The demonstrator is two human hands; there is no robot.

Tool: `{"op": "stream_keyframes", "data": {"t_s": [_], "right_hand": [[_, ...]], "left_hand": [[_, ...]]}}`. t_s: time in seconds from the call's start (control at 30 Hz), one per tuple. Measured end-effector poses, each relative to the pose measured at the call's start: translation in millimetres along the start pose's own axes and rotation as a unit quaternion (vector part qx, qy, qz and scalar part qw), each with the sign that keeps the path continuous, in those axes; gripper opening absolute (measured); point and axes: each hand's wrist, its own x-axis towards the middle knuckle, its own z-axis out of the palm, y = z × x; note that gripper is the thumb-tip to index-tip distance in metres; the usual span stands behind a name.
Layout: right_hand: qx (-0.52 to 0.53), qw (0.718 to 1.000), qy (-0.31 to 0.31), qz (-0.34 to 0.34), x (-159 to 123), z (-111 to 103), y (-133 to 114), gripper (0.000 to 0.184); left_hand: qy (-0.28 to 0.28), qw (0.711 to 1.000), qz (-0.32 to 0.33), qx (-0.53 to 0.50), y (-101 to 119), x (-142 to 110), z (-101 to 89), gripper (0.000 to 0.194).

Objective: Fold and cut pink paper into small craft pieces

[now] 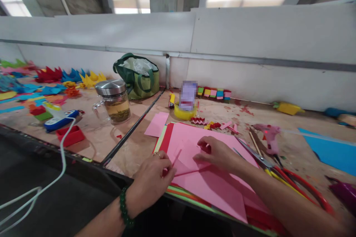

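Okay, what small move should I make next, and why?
Perhaps press the pink paper flat with your right hand: an edge of it seems raised beside your left hand, and the right hand is close over it.

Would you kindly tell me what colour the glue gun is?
The glue gun is pink, seen best in the head view.

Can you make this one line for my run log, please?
Left hand: at pink paper, fingers bent, grip unclear | Right hand: over pink paper, fingers curled, grip unclear | Rest: scissors, pink glue gun, glass mug
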Motion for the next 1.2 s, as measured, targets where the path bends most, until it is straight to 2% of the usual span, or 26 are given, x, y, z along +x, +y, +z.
{"op": "stream_keyframes", "data": {"t_s": [0.1, 0.27, 0.4, 0.43, 0.53, 0.57, 0.6, 0.67, 0.73, 0.83, 0.93, 1.2], "right_hand": [[0.030, 0.998, -0.050, 0.028, 10.9, -3.0, -2.8, 0.049], [0.042, 0.997, -0.062, 0.017, 19.0, 3.4, -2.5, 0.031], [0.072, 0.996, -0.060, -0.002, 14.5, 7.0, -4.9, 0.026], [0.090, 0.994, -0.060, -0.007, 12.6, 5.9, -6.5, 0.026], [0.162, 0.985, -0.051, -0.030, 7.9, -0.9, -10.7, 0.025], [0.182, 0.982, -0.042, -0.038, 7.1, -3.3, -11.0, 0.026], [0.192, 0.980, -0.028, -0.043, 6.9, -5.3, -10.4, 0.027], [0.178, 0.983, 0.009, -0.048, 7.8, -7.3, -6.4, 0.035], [0.148, 0.987, 0.040, -0.040, 10.0, -7.0, 0.3, 0.042], [0.125, 0.991, 0.037, -0.020, 13.8, -4.1, 10.9, 0.040], [0.140, 0.990, 0.012, -0.012, 16.9, -0.9, 16.5, 0.038], [0.202, 0.979, -0.023, -0.002, 16.7, 0.4, 9.6, 0.041]], "left_hand": [[-0.006, 0.999, 0.006, 0.032, 2.7, 3.7, -2.4, 0.024], [-0.035, 0.995, 0.019, 0.093, 7.9, 5.6, -8.0, 0.023], [-0.090, 0.986, 0.036, 0.136, 9.0, 16.9, -26.2, 0.021], [-0.087, 0.985, 0.041, 0.141, 8.4, 24.4, -31.6, 0.025], [-0.038, 0.993, 0.060, 0.095, 5.5, 59.4, -41.0, 0.067], [-0.058, 0.995, 0.064, 0.044, 4.7, 73.5, -40.5, 0.073], [-0.105, 0.992, 0.062, -0.019, 4.2, 87.5, -37.9, 0.071], [-0.200, 0.968, 0.063, -0.135, 4.5, 112.5, -28.0, 0.051], [-0.230, 0.946, 0.055, -0.223, 5.8, 129.3, -14.8, 0.039], [-0.224, 0.928, 0.036, -0.297, 6.8, 137.8, 2.9, 0.027], [-0.214, 0.926, 0.022, -0.309, 4.8, 133.9, 12.3, 0.026], [-0.208, 0.932, 0.044, -0.295, -1.1, 126.0, 14.5, 0.033]]}}
